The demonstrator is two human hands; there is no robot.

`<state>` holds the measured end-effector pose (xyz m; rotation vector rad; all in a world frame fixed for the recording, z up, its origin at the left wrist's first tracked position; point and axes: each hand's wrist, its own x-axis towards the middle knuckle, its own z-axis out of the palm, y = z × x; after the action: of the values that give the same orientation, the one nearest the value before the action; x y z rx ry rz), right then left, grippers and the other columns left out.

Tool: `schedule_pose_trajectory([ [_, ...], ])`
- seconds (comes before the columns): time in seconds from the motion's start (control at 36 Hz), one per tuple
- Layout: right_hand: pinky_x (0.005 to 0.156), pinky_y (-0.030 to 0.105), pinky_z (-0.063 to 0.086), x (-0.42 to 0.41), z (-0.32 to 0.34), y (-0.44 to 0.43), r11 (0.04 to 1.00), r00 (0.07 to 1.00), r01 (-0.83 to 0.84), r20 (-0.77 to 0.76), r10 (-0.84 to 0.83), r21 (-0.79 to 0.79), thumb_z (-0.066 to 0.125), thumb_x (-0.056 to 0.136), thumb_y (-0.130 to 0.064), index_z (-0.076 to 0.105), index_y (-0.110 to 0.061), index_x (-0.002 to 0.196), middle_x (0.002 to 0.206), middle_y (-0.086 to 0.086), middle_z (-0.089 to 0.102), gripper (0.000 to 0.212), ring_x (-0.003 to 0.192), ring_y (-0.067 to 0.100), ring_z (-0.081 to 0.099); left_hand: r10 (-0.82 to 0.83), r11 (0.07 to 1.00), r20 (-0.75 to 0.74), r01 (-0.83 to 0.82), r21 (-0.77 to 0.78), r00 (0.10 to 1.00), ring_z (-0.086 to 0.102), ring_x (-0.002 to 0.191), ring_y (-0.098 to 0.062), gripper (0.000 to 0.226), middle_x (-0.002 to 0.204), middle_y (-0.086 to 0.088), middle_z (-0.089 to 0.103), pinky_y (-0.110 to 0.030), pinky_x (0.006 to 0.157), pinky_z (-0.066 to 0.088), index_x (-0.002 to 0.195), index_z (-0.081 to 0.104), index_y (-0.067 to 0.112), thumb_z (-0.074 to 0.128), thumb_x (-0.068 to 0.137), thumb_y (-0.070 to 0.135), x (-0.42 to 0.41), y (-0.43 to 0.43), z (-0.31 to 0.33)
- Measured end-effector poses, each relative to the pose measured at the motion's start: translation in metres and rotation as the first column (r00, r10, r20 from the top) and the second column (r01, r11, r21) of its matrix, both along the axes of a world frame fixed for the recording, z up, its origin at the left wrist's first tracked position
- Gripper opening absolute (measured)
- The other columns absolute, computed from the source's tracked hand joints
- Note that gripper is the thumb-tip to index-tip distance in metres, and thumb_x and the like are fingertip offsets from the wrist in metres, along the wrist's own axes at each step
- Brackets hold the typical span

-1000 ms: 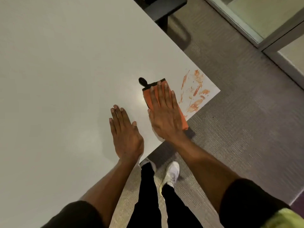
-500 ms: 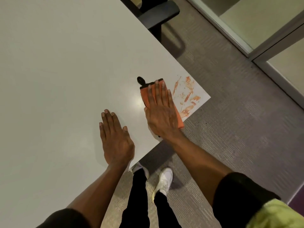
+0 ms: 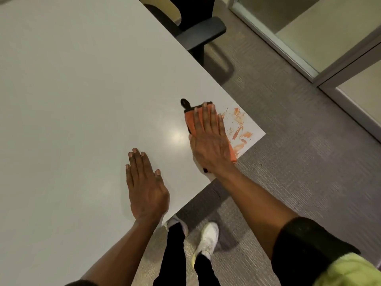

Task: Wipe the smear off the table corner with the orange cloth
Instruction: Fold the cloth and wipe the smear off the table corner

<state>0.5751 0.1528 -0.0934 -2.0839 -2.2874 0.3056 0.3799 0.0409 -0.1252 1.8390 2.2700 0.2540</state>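
The orange cloth (image 3: pixel 189 120), black-edged with a small black loop, lies flat on the white table (image 3: pixel 82 89) near its right corner. My right hand (image 3: pixel 209 141) presses down on it, palm flat and fingers straight, hiding most of it. Orange smear streaks (image 3: pixel 239 129) cover the corner just right of the cloth, touching its right edge. My left hand (image 3: pixel 144 184) rests flat on the table near the front edge, left of the cloth, holding nothing.
A black office chair (image 3: pixel 198 32) stands at the table's far right side. Grey carpet (image 3: pixel 299 182) lies beyond the corner, and a glass partition (image 3: pixel 309 27) runs along the back right. My white shoes (image 3: pixel 208 238) are below the table's edge.
My right hand has slid the cloth a little to the right, toward the smear and the corner. My left hand stays flat on the table.
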Motion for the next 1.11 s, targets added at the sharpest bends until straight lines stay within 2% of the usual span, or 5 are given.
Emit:
schedule_pose_trajectory([
  [0.25, 0.137, 0.056, 0.013, -0.012, -0.01, -0.097, 0.991, 0.988, -0.132, -0.077, 0.134, 0.031, 0.034, 0.114, -0.039, -0.002, -0.009, 0.173, 0.182, 0.02, -0.008, 0.076, 0.17, 0.037, -0.009, -0.012, 1.0, 0.032, 0.012, 0.01, 0.999, -0.007, 0.175, -0.02, 0.067, 0.188, -0.006, -0.004, -0.044, 0.142, 0.001, 0.178, 0.003, 0.009, 0.019, 0.117, 0.032, 0.001, 0.0, 0.001],
  [0.33, 0.136, 0.057, 0.016, 0.0, -0.014, -0.074, 0.983, 0.981, -0.179, -0.062, 0.181, 0.05, 0.034, 0.115, -0.036, -0.002, -0.009, 0.173, 0.182, 0.019, -0.008, 0.074, 0.17, 0.037, -0.01, -0.012, 1.0, 0.029, 0.012, 0.001, 1.0, -0.008, 0.175, -0.019, 0.067, 0.188, -0.005, -0.006, -0.045, 0.142, 0.001, 0.178, 0.002, 0.01, 0.019, 0.117, 0.033, 0.0, 0.0, 0.001],
  [0.5, 0.137, 0.055, 0.006, 0.018, -0.005, 0.012, 1.0, 1.0, 0.002, -0.011, -0.002, 0.014, 0.031, 0.115, -0.037, -0.005, -0.007, 0.173, 0.181, 0.022, -0.01, 0.074, 0.169, 0.039, -0.009, -0.016, 1.0, 0.025, 0.015, 0.014, 1.0, -0.009, 0.175, -0.018, 0.068, 0.188, -0.001, -0.01, -0.041, 0.142, -0.003, 0.179, 0.0, 0.014, 0.016, 0.118, 0.038, 0.001, -0.001, -0.003],
  [0.78, 0.137, 0.056, 0.014, 0.005, -0.003, -0.088, 0.993, 0.991, -0.117, -0.067, 0.116, -0.02, 0.03, 0.116, -0.04, -0.008, -0.008, 0.172, 0.181, 0.02, -0.013, 0.075, 0.169, 0.037, -0.013, -0.012, 1.0, 0.034, 0.012, 0.01, 0.999, -0.006, 0.175, -0.019, 0.068, 0.189, -0.005, -0.004, -0.045, 0.141, 0.002, 0.179, 0.003, 0.01, 0.012, 0.118, 0.039, -0.002, 0.0, -0.006],
  [1.11, 0.138, 0.054, 0.007, 0.016, -0.003, -0.008, 1.0, 1.0, -0.028, 0.007, 0.028, -0.002, 0.03, 0.116, -0.042, -0.005, -0.006, 0.173, 0.181, 0.023, -0.007, 0.076, 0.169, 0.041, -0.006, 0.0, 1.0, 0.064, -0.001, 0.018, 0.998, -0.009, 0.175, -0.017, 0.069, 0.188, 0.0, -0.009, -0.048, 0.142, 0.006, 0.179, -0.003, 0.016, 0.01, 0.117, 0.044, 0.0, -0.002, -0.003],
])
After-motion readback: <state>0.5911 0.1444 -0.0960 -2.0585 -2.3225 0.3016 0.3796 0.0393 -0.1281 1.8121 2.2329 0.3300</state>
